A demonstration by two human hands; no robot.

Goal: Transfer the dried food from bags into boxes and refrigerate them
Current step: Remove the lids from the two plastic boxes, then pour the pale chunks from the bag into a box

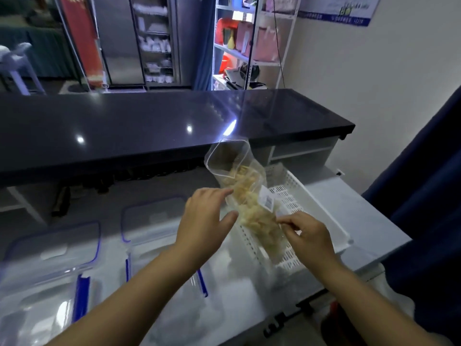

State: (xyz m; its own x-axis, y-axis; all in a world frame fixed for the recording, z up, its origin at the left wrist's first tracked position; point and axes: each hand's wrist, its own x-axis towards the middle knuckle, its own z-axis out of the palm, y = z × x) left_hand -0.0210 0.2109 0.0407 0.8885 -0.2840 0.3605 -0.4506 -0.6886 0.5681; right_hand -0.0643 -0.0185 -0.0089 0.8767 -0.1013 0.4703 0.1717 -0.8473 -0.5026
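Over the basket (324, 216), bag (249, 196) in right hand (309, 240); left hand (204, 221) beside

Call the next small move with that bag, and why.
Probably close the left hand around the middle of the bag. The right hand pinches only its lower end near the label, the left fingers lie open beside it, and it hangs tilted over the white basket, not the clear boxes further left.
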